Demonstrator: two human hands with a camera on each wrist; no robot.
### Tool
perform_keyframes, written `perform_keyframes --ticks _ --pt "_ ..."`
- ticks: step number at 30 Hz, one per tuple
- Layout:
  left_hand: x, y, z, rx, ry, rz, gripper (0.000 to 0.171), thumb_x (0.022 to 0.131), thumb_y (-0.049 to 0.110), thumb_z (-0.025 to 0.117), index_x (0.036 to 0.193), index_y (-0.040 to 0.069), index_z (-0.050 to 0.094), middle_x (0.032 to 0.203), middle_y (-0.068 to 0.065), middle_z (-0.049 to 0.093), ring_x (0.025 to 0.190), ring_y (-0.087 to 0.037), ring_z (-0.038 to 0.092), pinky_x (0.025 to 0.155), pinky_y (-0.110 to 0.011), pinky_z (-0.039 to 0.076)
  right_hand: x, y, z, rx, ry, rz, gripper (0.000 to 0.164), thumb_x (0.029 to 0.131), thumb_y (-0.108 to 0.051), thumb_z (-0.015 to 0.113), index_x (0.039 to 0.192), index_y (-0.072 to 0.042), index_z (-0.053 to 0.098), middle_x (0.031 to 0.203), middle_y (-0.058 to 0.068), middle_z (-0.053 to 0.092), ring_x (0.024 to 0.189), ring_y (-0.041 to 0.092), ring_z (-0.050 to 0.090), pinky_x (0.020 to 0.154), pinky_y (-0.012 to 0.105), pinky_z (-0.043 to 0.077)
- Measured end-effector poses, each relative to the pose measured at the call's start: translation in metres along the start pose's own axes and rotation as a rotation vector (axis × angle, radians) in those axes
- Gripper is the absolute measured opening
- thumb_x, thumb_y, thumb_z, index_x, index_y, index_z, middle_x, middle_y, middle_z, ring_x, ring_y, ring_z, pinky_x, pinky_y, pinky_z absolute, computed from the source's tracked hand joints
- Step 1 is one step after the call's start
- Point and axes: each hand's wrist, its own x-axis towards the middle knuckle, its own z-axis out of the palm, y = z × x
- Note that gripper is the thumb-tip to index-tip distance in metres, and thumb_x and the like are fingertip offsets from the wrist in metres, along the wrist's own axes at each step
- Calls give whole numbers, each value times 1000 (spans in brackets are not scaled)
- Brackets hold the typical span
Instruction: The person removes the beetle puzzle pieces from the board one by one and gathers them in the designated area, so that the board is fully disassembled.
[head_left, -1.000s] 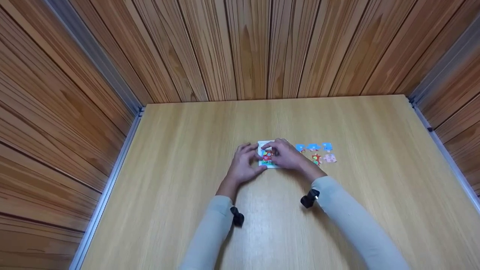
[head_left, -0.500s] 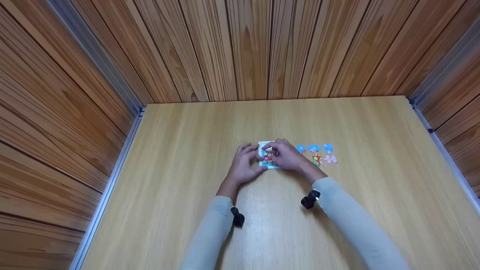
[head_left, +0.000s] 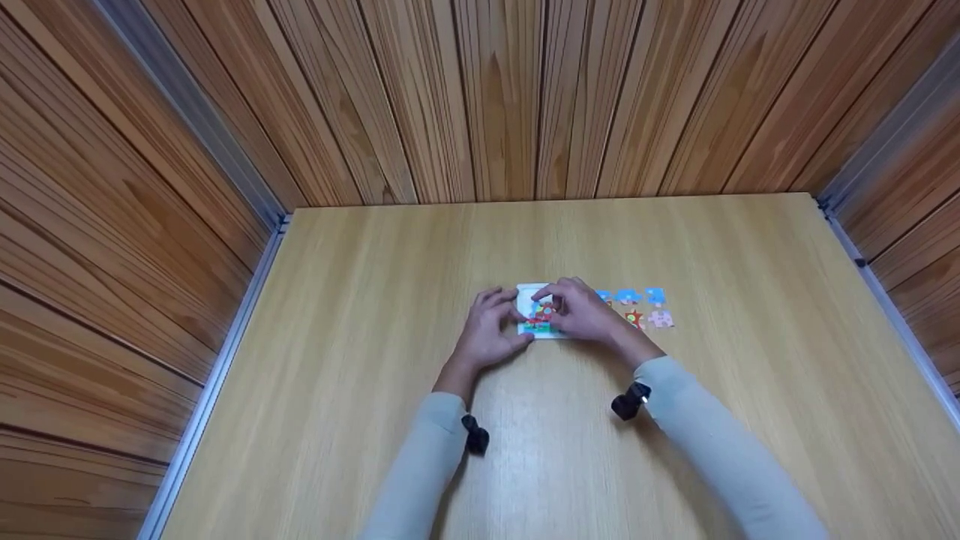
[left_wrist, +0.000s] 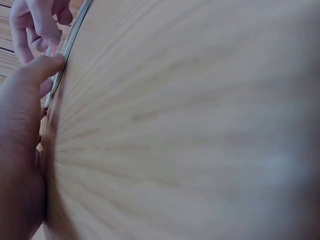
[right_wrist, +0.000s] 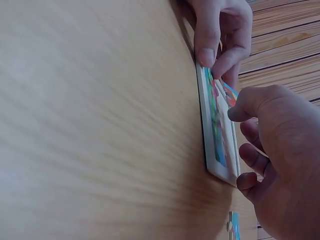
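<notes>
A white-rimmed puzzle board [head_left: 529,291] lies flat on the table between the two hands, its lower part filled with a green, red and blue picture. My left hand [head_left: 486,331] holds the board's left side, thumb at the near edge and a bent finger on its surface. Over the right half, my right hand [head_left: 589,315] pinches a small puzzle piece. In the right wrist view that blue and red puzzle piece [right_wrist: 229,93] stands tilted above the board, by the thumb tip. The right hand covers part of the board in the head view.
Several loose puzzle pieces lie right of the board, among them a blue piece [head_left: 655,295], a pink piece [head_left: 661,319] and a red one [head_left: 634,319]. Wood-panelled walls [head_left: 502,105] close off the table's back and sides.
My right hand has shifted a little to the right with the puzzle piece, and more of the board's picture shows. The left hand stays on the board.
</notes>
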Motion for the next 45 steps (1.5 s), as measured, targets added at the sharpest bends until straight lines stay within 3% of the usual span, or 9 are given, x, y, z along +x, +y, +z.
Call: perform_keyframes --ticks 16,23,28,34,45 --pt "-1 2 -1 -10 -2 -13 29 96 36 87 107 11 78 170 -9 59 168 -39 38 140 -63 31 -13 7 -26 13 -32 98 39 111 -10 67 149 -15 71 113 12 60 104 26 54 87 36 45" --pt "-1 2 -2 -2 3 -6 29 94 36 85 108 12 75 169 -9 59 167 -38 39 140 -62 31 -19 13 -37 -5 -4 65 37 110 -8 68 147 -12 72 111 12 62 102 24 54 85 34 44" --pt "-1 1 -1 -3 6 3 35 95 37 84 120 14 77 169 -9 58 166 -37 40 139 -63 32 -24 18 -44 -26 17 40 37 110 -6 69 146 -9 72 111 15 63 101 24 54 85 31 45" --pt "-2 -1 1 5 6 23 41 95 37 82 129 14 80 168 -11 60 166 -38 41 138 -63 33 -29 22 -54 -30 22 59 37 109 -5 68 146 -8 73 114 16 64 103 26 56 86 33 46" --pt "-1 2 -1 33 -18 -3 45 97 38 81 134 14 80 170 -9 57 168 -38 38 140 -62 31 -45 28 -70 -25 24 109 39 110 -5 67 149 -10 70 117 15 61 107 26 53 86 33 45"
